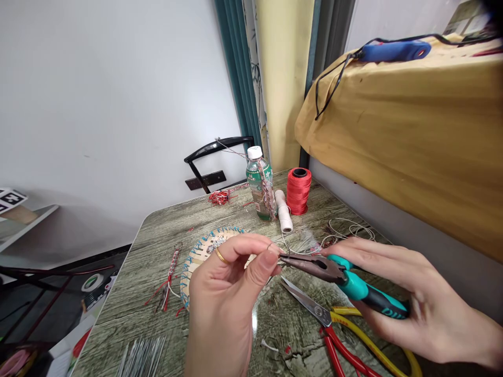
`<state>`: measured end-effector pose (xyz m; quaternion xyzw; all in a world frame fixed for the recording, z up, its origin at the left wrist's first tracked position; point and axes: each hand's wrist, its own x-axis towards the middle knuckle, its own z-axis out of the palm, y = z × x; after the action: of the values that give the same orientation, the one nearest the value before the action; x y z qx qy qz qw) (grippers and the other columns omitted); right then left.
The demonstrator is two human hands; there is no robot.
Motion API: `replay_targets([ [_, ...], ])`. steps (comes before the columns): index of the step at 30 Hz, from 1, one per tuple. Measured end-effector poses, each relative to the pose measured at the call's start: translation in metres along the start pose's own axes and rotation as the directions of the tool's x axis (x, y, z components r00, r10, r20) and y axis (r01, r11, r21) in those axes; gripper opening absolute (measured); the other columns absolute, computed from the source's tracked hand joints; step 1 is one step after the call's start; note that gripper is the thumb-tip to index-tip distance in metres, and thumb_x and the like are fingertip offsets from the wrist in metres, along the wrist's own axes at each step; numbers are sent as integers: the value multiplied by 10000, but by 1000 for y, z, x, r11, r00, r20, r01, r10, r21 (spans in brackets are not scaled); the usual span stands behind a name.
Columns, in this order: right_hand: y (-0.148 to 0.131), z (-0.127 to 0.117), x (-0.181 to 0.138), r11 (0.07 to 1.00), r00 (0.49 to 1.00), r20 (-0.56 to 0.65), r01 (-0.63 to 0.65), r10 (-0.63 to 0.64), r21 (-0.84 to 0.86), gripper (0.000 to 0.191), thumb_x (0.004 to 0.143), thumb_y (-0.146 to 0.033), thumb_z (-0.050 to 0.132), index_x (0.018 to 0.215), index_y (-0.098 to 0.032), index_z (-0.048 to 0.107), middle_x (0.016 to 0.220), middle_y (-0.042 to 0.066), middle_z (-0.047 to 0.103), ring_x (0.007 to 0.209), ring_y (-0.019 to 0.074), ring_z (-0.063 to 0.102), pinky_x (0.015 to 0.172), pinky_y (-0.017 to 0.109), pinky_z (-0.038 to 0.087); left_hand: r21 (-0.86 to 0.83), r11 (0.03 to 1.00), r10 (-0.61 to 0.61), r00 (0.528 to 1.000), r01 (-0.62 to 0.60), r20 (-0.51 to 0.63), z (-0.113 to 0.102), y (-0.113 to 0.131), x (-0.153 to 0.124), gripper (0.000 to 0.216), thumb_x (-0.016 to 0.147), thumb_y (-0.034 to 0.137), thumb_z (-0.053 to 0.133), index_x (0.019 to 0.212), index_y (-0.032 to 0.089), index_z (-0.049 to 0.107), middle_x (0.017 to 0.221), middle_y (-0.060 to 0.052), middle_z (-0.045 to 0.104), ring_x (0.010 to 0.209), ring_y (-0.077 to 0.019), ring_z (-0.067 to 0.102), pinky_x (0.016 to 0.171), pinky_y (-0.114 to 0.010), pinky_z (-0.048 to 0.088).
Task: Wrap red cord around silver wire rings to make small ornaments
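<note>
My left hand (236,288), wearing a gold ring, pinches a thin bent wire (270,246) between thumb and forefinger. Closed around the teal and black handles of the needle-nose pliers (314,266) is my right hand (408,293). The pliers' narrow tips meet the wire right at my left fingertips; whether they grip it firmly is too small to tell. Behind my left hand, partly covered, lies a round wooden disc (196,251) with blue cord wound along its rim. Scissors (318,309) with red and yellow handles rest below the pliers.
A bottle (259,183) stands at the back, beside a white thread roll (283,212) and a red thread spool (299,191). Loose pale cord (353,225) curls at right. A braided tassel (170,277) and a bundle of metal wires (142,357) lie at left.
</note>
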<state>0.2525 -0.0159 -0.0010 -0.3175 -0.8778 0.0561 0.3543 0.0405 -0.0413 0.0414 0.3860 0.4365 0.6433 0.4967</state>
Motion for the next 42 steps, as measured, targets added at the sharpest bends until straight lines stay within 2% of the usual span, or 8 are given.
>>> replay_targets([
  [4,2,2,-4,999,1000,-7,-6,6,-38,511,625,-105,547,1130,-167,595,1041,113,694,951,233,666,745,289,577,12,999,31,1000,-31,0,0,-1,-2,69,726,175,711,670,212,694,718,33,652,709,-83,569,664,-140,475],
  [11,-3,-3,7,990,1000,22,0,-3,141,481,615,-42,498,1063,-191,588,904,31,691,859,163,681,734,194,551,-23,1000,8,1000,-8,10,1,-1,0,78,727,164,711,667,212,700,704,35,649,682,-71,564,642,-125,476],
  [14,-3,-4,8,984,999,40,-25,19,174,510,595,-35,497,1067,-205,582,910,19,677,875,175,676,747,204,548,-72,996,-57,997,61,53,-1,0,2,75,715,166,720,654,208,707,685,30,638,657,-68,554,603,-117,481],
  [17,-2,-4,7,982,998,55,-37,27,186,544,583,-30,494,1080,-238,570,870,-4,669,885,181,675,713,198,548,-95,977,-177,975,190,131,-4,4,3,59,742,213,691,694,186,713,754,-10,634,710,-112,557,603,-173,520],
  [20,0,-4,7,982,997,65,-49,38,182,558,577,-36,497,1089,-250,562,861,-8,668,874,191,679,698,208,550,-112,956,-243,947,270,211,-7,8,4,169,801,298,616,735,164,695,806,-40,587,759,-152,519,578,-226,536],
  [25,0,-6,9,981,992,117,-77,57,175,580,555,-18,507,1069,-281,560,796,-26,663,891,212,678,627,210,548,-97,937,-306,921,336,241,-11,9,9,117,785,220,632,695,151,660,758,-23,531,696,-123,448,522,-184,499],
  [36,-5,-14,15,998,993,115,-31,25,49,350,608,-54,523,878,-240,647,843,-6,721,777,197,693,552,208,546,-186,887,-353,880,423,318,-13,2,12,103,801,191,622,728,131,662,753,-12,484,650,-88,410,477,-135,457],
  [42,-7,-18,18,999,989,147,-20,15,32,379,651,-97,549,994,-216,656,855,5,729,771,199,695,524,209,541,-283,824,-376,847,491,376,-12,0,13,122,795,172,613,702,115,669,721,-13,478,606,-75,402,448,-129,444],
])
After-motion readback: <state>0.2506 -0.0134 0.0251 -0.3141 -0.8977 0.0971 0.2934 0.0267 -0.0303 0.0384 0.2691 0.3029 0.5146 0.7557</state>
